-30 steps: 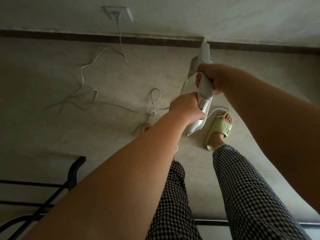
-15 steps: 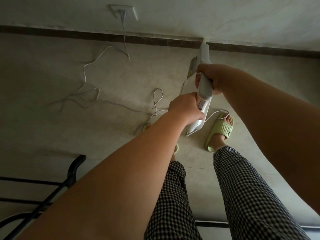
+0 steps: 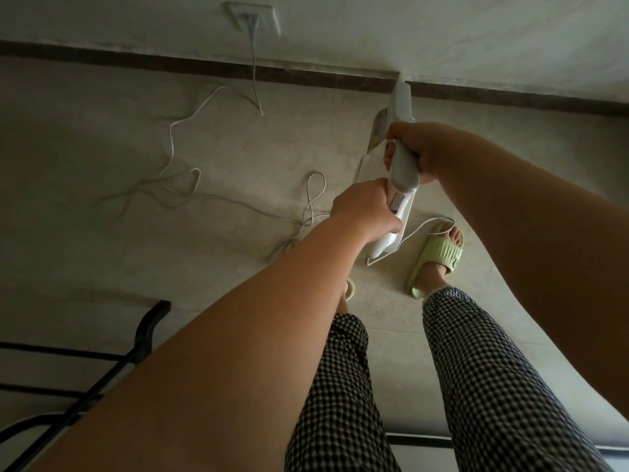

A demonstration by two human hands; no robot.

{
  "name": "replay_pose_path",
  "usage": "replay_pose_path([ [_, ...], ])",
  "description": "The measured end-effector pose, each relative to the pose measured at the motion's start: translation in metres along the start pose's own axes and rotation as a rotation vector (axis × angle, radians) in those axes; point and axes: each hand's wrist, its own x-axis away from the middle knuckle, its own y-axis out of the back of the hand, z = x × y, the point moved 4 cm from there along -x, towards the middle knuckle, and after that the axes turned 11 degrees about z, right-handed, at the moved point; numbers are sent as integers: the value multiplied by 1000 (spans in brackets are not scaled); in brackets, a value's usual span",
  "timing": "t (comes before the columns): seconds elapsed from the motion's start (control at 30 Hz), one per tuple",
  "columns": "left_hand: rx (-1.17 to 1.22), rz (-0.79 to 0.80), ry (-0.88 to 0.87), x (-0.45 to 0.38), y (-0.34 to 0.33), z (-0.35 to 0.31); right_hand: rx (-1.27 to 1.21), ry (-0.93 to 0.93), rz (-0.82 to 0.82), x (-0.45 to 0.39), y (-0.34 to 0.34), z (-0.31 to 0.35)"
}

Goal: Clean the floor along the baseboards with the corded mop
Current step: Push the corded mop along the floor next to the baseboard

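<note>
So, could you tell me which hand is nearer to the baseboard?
Right. The right hand grips the mop handle higher up, closer to the baseboard; the left hand grips lower, nearer the body.

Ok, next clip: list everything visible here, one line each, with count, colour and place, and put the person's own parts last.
corded mop: one, white, upright in front of the person, far end reaching toward the baseboard.
cord: one, white, looping over the floor from the wall socket to the mop.
wall socket: one, white, on the wall at top left, plug in it.
baseboard: one dark brown strip where wall meets floor.
floor: pale beige tiles.
metal frame: one, black, bottom left.
slippers: two, light green, on the feet.
trousers: black-and-white check, both legs.
left hand: grips the mop lower down.
right hand: grips the mop handle higher up.
</note>
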Motion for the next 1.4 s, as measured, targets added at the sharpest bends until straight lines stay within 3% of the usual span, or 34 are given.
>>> replay_pose_path([
  [1.03, -43, -5, 1, 16, 36, 53, -58, 28, -13, -2, -66, 1],
  [1.4, -90, 25, 51, 16, 19, 29, -82, -25, 7, 2, -43, -9],
])
